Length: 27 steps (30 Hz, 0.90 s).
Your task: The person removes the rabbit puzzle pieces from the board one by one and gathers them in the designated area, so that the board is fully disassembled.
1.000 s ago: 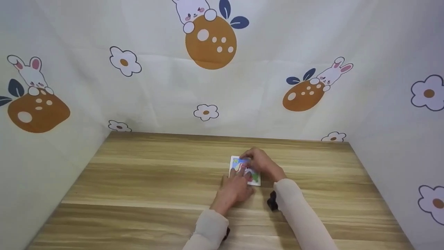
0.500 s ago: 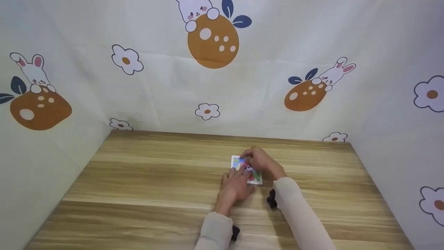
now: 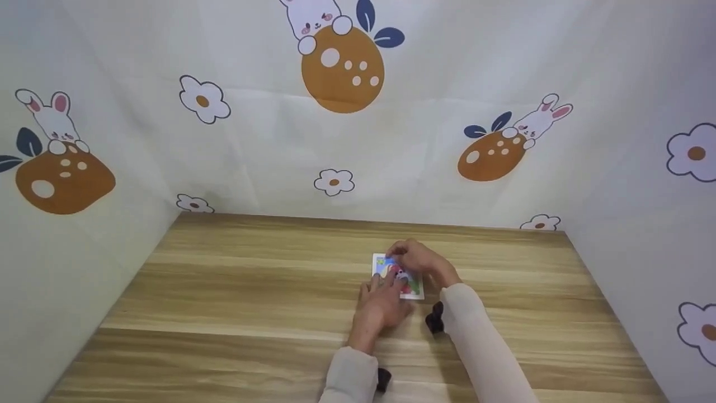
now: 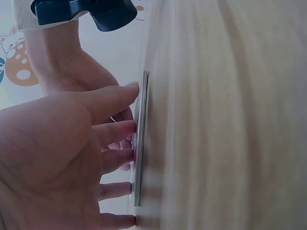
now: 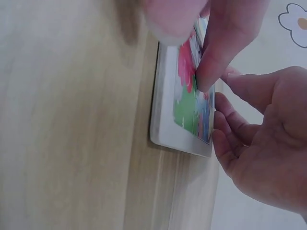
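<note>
A small flat picture puzzle (image 3: pixel 415 288), with a white border and a colourful printed face, lies on the wooden table (image 3: pixel 235 291). My left hand (image 3: pixel 383 305) reaches over its near-left side, straight fingers spread and fingertips on the picture. In the left wrist view, the left fingers (image 4: pixel 117 160) come down onto the thin board (image 4: pixel 140 148) from above. My right hand (image 3: pixel 417 256) bends over the far right corner with curled fingers. The right wrist view shows the right hand (image 5: pixel 273 124) gripping at the puzzle's far edge, while blurred left fingertips cover part of the picture (image 5: pixel 188 108).
Pale cloth walls (image 3: pixel 268 145) printed with rabbits, oranges and flowers stand behind and at both sides of the table. Dark cameras are strapped at both wrists, below the light sleeves (image 3: pixel 484 341).
The left forearm has shifted slightly to the right. The puzzle's near corner sits a touch further right than a second ago, while both hands stay on it.
</note>
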Each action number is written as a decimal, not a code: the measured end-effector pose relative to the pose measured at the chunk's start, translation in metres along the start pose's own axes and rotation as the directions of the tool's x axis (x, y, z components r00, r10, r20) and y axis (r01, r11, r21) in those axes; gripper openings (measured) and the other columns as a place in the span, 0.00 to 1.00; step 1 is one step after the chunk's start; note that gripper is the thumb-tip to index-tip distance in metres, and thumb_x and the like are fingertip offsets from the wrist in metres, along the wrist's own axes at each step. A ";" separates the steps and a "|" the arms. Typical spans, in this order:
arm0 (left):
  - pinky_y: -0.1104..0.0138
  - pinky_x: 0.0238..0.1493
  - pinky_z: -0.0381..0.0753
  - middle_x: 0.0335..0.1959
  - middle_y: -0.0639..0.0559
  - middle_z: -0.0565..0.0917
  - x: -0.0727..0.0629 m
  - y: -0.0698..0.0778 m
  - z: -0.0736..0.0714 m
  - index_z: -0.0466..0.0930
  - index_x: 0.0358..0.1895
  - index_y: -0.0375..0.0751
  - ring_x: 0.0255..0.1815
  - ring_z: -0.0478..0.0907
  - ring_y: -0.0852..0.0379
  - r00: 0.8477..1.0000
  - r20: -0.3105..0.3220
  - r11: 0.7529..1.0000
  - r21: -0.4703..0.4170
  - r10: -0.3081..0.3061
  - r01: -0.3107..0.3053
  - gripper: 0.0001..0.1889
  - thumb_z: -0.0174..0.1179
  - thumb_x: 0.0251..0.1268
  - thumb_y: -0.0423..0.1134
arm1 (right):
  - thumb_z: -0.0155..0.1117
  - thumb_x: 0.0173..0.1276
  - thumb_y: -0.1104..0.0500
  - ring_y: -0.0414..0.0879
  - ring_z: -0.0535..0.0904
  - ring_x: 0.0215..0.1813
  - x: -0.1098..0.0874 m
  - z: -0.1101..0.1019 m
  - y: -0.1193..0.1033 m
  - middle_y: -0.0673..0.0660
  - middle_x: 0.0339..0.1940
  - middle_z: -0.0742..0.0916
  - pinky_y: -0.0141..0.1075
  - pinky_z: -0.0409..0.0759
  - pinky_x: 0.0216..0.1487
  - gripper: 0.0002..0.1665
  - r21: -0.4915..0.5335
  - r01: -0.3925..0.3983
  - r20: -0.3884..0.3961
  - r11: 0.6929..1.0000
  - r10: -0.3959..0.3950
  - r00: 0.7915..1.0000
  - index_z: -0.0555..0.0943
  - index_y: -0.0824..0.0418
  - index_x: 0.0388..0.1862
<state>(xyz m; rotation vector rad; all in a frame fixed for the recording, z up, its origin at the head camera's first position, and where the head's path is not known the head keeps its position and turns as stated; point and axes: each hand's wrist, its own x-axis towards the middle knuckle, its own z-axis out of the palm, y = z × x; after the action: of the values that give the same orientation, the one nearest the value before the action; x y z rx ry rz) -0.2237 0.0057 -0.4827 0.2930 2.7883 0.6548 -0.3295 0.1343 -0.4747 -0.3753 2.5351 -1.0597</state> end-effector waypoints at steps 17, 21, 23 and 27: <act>0.41 0.79 0.52 0.82 0.51 0.57 0.001 0.002 -0.003 0.64 0.75 0.49 0.83 0.50 0.40 1.000 0.021 0.999 0.031 -0.014 0.013 0.31 0.56 0.72 0.51 | 0.56 0.76 0.59 0.51 0.80 0.55 0.001 -0.004 -0.002 0.58 0.51 0.88 0.52 0.74 0.66 0.12 0.044 -0.017 -0.051 0.999 0.019 0.999 0.86 0.60 0.48; 0.42 0.79 0.52 0.82 0.51 0.57 -0.001 0.003 -0.004 0.65 0.75 0.48 0.82 0.51 0.40 1.000 0.021 0.999 0.039 -0.018 0.017 0.31 0.57 0.72 0.51 | 0.59 0.75 0.58 0.48 0.81 0.51 0.001 -0.002 -0.004 0.56 0.47 0.88 0.48 0.78 0.61 0.11 0.020 -0.013 -0.062 1.000 0.014 0.998 0.87 0.59 0.47; 0.42 0.79 0.52 0.82 0.50 0.57 -0.001 0.003 -0.004 0.65 0.75 0.48 0.82 0.51 0.40 1.000 0.022 0.999 0.041 -0.020 0.019 0.31 0.57 0.71 0.51 | 0.60 0.74 0.58 0.47 0.80 0.48 0.001 -0.001 -0.005 0.55 0.45 0.88 0.44 0.79 0.57 0.10 0.029 -0.013 -0.066 0.999 0.015 0.998 0.87 0.59 0.46; 0.42 0.79 0.52 0.82 0.51 0.57 0.001 0.005 -0.006 0.64 0.75 0.48 0.82 0.51 0.40 0.999 0.027 0.999 0.042 -0.020 0.019 0.31 0.57 0.72 0.52 | 0.64 0.71 0.62 0.46 0.80 0.43 0.002 0.001 -0.004 0.56 0.41 0.88 0.38 0.79 0.50 0.07 0.072 0.001 -0.113 0.997 0.008 0.994 0.87 0.61 0.42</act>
<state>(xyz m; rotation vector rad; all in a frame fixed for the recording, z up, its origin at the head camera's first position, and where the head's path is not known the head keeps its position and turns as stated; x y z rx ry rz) -0.2256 0.0077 -0.4760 0.2805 2.7776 0.5834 -0.3302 0.1305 -0.4725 -0.2989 2.5866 -1.1985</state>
